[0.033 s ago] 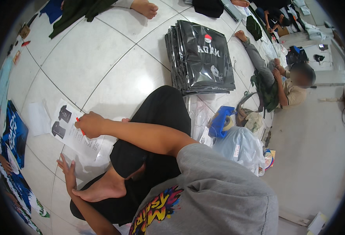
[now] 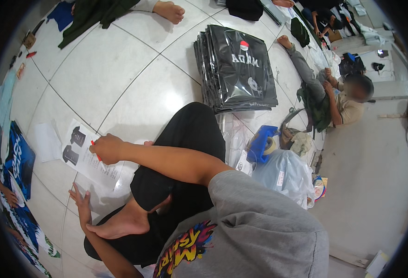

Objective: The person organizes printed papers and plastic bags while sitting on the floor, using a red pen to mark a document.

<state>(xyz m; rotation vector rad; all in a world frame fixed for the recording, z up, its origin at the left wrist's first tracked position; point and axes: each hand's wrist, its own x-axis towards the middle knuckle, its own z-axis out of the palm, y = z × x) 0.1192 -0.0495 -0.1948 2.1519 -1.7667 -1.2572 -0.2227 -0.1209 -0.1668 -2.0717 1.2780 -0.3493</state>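
A printed sheet of paper [image 2: 92, 171] with two dark shirt pictures lies on the tiled floor in front of me. My right hand [image 2: 108, 148] is closed around a red pen [image 2: 98, 158] over the sheet; the pen's tip is too small to make out. Lower down, my left hand [image 2: 80, 198] rests by the floor near the sheet's lower corner. Its fingers are spread and it holds nothing. A blank white paper [image 2: 47, 141] sits beside the printed sheet.
Beyond my bent knee stands a stack of black garments in clear bags [image 2: 238, 69]. To my right are a blue tape dispenser [image 2: 258, 144] and a filled plastic bag [image 2: 285, 173]. A co-worker [image 2: 345, 99] sits further right. Blue patterned fabric [image 2: 21, 157] lies at far left.
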